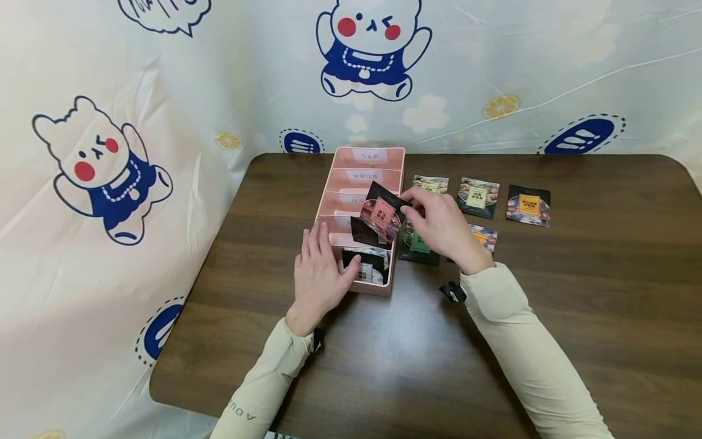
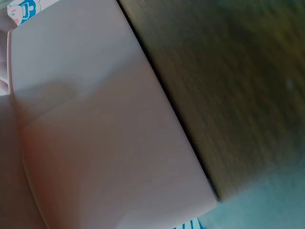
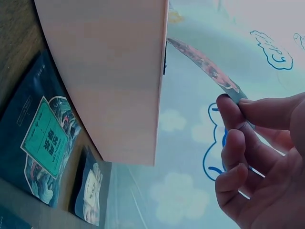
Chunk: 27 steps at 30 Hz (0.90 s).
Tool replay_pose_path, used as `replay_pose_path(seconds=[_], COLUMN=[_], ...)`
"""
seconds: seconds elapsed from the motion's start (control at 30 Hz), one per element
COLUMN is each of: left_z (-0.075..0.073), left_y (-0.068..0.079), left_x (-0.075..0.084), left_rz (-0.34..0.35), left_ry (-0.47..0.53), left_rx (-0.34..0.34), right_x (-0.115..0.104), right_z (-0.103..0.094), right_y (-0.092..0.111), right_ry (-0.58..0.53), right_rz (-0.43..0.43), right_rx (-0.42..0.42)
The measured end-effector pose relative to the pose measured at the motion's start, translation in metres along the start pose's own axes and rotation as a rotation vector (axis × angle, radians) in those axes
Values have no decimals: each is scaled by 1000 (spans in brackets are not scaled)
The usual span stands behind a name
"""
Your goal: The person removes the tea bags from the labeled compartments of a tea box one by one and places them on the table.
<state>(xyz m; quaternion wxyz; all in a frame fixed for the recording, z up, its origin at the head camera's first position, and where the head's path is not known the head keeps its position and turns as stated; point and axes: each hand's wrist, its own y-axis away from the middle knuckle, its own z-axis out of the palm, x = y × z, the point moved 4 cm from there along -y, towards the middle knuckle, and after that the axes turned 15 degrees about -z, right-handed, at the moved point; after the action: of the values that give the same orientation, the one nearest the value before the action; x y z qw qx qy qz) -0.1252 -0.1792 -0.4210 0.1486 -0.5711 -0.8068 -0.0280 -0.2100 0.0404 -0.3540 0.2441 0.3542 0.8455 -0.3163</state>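
Observation:
My right hand (image 1: 439,222) pinches a black tea-bag-like sachet (image 1: 382,211) with a pink label by its upper right corner. The sachet hangs tilted over the pink divided box (image 1: 390,288). Below it, a dark sachet (image 1: 362,233) lies in the second compartment from the front, partly covered in the head view. Several sachets (image 1: 378,259) stand in the front compartment. My left hand (image 1: 320,274) rests on the box's left rim, fingers straight, thumb reaching over the front compartment. From the right wrist, the pinched sachet (image 3: 207,67) shows edge-on, beyond the box's side wall (image 3: 105,71).
Right of the box lie several sachets: one with a green label (image 1: 419,244), a pale-labelled one (image 1: 478,196), an orange-labelled one (image 1: 528,205) and another (image 1: 487,235) partly behind my right forearm. A printed cloth (image 1: 258,73) hangs behind the wooden table (image 1: 603,274).

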Motion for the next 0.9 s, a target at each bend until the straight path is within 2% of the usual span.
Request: replay_pose_path(seconds=[0.27,0.53,0.9], left_z=[0,0,-1], left_y=[0,1,0], left_x=[0,0,0], left_rz=[-8,-8,22], left_ry=[11,17,50], left_rx=[-11,-9,6], right_x=[0,5,16], right_z=[-9,-22,-46], right_y=[2,10,28], right_ry=[-25,20,79], right_rz=[-18,-41,-23], right_rx=[38,6,-31])
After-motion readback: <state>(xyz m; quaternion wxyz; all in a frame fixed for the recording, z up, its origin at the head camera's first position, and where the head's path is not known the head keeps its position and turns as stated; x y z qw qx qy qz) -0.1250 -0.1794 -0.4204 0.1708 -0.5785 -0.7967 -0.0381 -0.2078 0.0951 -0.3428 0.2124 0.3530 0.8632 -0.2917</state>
